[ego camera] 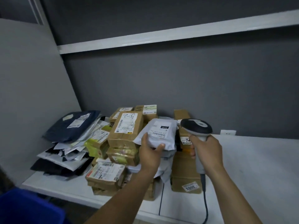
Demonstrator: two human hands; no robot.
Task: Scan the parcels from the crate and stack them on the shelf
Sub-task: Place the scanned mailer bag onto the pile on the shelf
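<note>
My left hand [149, 152] grips a white poly-bag parcel [157, 132] by its near edge, its label facing up, over the pile on the white shelf [258, 167]. My right hand [206, 151] holds a grey and black barcode scanner [196, 126] by the handle, head just right of the parcel. Its cable hangs down towards the shelf's front edge. Cardboard boxes [125, 131] and soft mailers [72, 126] are stacked on the shelf's left half. A corner of the blue crate [29, 207] shows at bottom left.
A long brown box [184, 172] with a "3002" sticker lies under my right hand. An upper white shelf [178, 35] runs across above. Grey walls close the back and left side. The shelf's right half is bare white surface.
</note>
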